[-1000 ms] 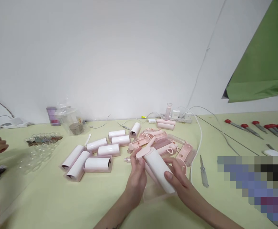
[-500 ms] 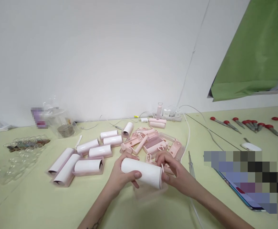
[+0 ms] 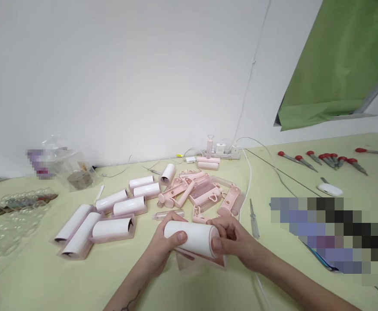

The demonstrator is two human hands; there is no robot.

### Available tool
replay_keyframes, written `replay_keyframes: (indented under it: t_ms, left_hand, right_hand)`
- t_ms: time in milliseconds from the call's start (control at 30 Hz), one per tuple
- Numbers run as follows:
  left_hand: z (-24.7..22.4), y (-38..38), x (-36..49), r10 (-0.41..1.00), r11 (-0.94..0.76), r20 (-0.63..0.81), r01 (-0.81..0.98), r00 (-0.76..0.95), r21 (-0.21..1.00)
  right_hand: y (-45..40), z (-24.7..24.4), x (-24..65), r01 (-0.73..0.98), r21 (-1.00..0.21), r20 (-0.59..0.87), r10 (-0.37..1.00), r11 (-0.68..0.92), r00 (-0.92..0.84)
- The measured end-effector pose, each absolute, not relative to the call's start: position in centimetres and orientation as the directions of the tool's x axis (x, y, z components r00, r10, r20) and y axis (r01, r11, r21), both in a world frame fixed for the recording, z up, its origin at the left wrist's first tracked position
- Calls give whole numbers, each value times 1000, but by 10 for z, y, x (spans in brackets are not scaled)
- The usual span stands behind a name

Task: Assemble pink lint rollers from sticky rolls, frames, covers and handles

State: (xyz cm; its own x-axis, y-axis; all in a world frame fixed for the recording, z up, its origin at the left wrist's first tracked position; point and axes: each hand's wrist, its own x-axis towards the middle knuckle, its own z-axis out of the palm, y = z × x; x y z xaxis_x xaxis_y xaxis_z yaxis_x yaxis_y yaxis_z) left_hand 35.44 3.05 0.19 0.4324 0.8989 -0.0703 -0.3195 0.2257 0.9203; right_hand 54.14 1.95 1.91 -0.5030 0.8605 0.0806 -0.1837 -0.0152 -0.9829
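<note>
White roll (image 3: 192, 236), smooth cylinder lying sideways, left hand (image 3: 163, 247) and right hand (image 3: 237, 242) clasped round its ends

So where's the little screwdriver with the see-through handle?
The clear-handled screwdriver lies on the green table in the head view, just right of the pink roller pile, beside the white cable and past the right hand.

Left hand (image 3: 163, 246) curled, thumb on top, forearm entering from seven o'clock. Right hand (image 3: 232, 239) closed opposite, thumb forward, forearm entering from five o'clock; the fingertips nearly meet.
</note>
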Motion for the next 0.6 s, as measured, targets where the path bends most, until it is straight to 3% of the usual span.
replay_keyframes:
  t_ms: [167, 433, 500, 600]
  left_hand:
    - [3, 30, 351, 878, 241, -68, -314, 474, 918]
    - [8, 29, 351, 870, 281, -96, -325, 484, 903]
    - [9, 31, 349, 885, 260, -91, -324, 456, 909]
    - [12, 33, 346, 922, 190, -58, -317, 383, 929]
  right_hand:
    - [18, 19, 540, -261, -955, 25, 843, -138, -537]
    - [14, 18, 539, -195, -980, 47, 892, -47, -450]
    - [16, 17, 541, -125, -992, 37, 896, -21, -442]
    - [18, 17, 547, 86, -983, 127, 936, 164, -328]
